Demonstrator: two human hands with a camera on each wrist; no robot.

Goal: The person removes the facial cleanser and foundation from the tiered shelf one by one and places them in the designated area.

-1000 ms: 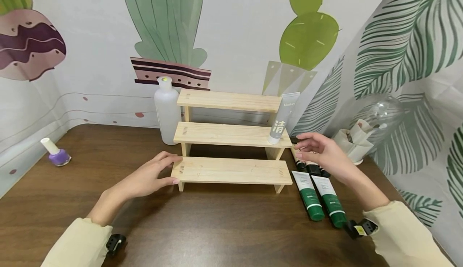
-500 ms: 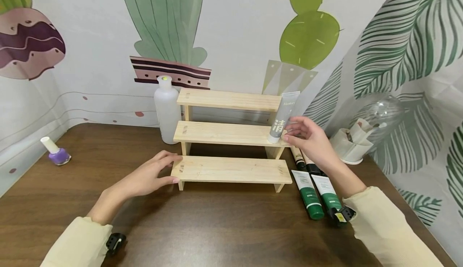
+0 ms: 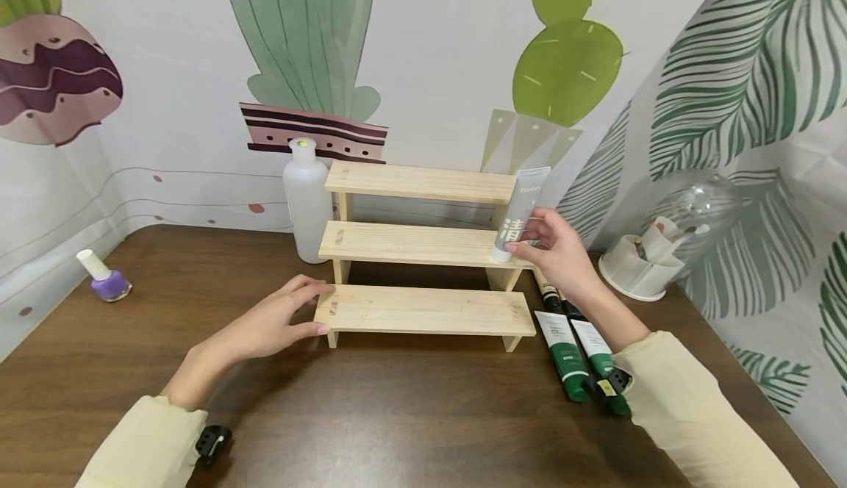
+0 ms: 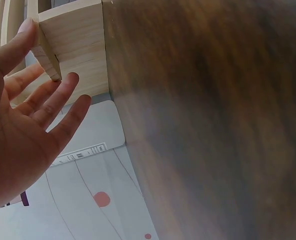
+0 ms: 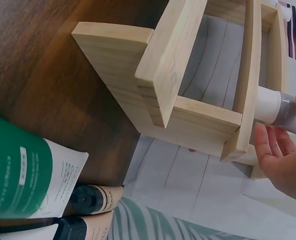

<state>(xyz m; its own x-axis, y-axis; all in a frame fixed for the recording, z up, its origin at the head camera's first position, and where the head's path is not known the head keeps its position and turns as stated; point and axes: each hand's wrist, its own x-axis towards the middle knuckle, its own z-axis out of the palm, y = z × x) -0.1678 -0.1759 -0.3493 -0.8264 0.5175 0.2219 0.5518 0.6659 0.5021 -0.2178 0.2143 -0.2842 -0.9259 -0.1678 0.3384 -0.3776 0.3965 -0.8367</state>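
A three-step wooden display rack (image 3: 423, 310) stands on the brown table. At the left end of its lowest board, my left hand (image 3: 267, 326) grips the board, thumb at the front edge and fingertips toward the back; the left wrist view shows the other fingers (image 4: 63, 102) spread below. A grey squeeze tube (image 3: 519, 216) stands cap down on the right end of the middle board, leaning slightly right. My right hand (image 3: 559, 256) pinches its lower part, thumb in front and fingers behind. The tube's white cap (image 5: 268, 106) touches the board in the right wrist view.
Two green-and-white tubes (image 3: 562, 356) lie right of the rack, with several black-capped tubes (image 3: 548, 293) behind them. A translucent bottle (image 3: 307, 205) stands behind left. Purple nail polish (image 3: 106, 278) is far left; a white brush holder (image 3: 642, 267) with clear dome is far right.
My right hand has moved left from above the lying tubes to the grey tube and taken hold of it. The left hand and the rack have stayed in place.
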